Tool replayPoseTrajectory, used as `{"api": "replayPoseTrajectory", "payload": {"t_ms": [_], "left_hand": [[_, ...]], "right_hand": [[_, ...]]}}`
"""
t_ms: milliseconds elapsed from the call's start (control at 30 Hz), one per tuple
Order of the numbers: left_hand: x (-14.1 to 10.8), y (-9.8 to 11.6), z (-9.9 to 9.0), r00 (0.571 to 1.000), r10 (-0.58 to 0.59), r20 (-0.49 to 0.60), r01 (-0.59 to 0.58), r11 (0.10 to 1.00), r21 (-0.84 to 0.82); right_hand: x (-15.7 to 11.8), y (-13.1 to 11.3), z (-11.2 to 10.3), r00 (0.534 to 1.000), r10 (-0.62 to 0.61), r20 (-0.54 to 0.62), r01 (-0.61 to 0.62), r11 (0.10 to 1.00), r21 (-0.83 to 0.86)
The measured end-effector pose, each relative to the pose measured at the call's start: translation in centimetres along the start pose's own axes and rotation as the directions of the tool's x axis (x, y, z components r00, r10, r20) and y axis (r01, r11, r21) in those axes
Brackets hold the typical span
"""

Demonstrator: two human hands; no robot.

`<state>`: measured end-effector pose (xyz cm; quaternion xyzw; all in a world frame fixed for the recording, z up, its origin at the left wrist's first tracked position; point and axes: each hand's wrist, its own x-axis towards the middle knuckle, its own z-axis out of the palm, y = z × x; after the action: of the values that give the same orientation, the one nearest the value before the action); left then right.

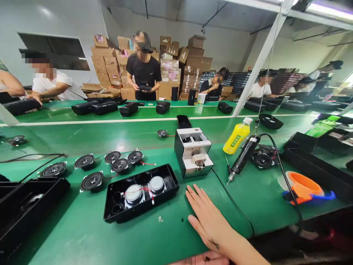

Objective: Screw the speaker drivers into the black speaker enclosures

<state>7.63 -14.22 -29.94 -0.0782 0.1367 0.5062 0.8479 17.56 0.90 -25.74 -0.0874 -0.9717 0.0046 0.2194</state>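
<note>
My right hand (205,221) lies over the green bench with its fingers stretched out, palm down, holding nothing I can see. Below it, at the bottom edge of the picture, a strip of my left hand (200,258) shows with small dark specks on it; its fingers are mostly cut off. Small black screws (182,219) lie left of my right thumb. To the left is an open black speaker housing (168,180) with two speaker drivers (134,195) and red wires inside. Just beyond my fingertips stands a metal screw feeder (193,154).
Several loose speaker drivers (92,180) lie at the left. On the right are a hanging electric screwdriver (244,158), a yellow bottle (237,136), an orange tape roll (306,186) and a cable. Another black housing (55,195) stands at the left edge. Co-workers sit and stand across the line.
</note>
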Motion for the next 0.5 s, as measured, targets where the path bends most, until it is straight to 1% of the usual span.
{"api": "replayPoseTrajectory", "payload": {"t_ms": [133,233,333,500], "left_hand": [[0.5,-0.2,-1.2,0.999,0.021,0.046,-0.021,1.0,-0.003],[0.5,-0.4,-1.3,0.995,0.073,0.063,-0.072,0.997,-0.018],[0.4,-0.7,-0.8,0.992,0.111,0.064,-0.107,0.992,-0.064],[0.5,-0.8,0.0,0.984,0.173,0.037,-0.166,0.975,-0.146]], "right_hand": [[-0.1,-0.7,-0.8,0.994,-0.064,0.092,0.047,0.982,0.183],[-0.7,-1.0,-2.1,0.981,-0.153,0.121,0.103,0.933,0.344],[-1.3,-1.7,-3.4,0.976,-0.191,0.108,0.117,0.869,0.481],[-2.5,-3.1,-4.1,0.986,-0.162,0.03,0.104,0.758,0.644]]}}
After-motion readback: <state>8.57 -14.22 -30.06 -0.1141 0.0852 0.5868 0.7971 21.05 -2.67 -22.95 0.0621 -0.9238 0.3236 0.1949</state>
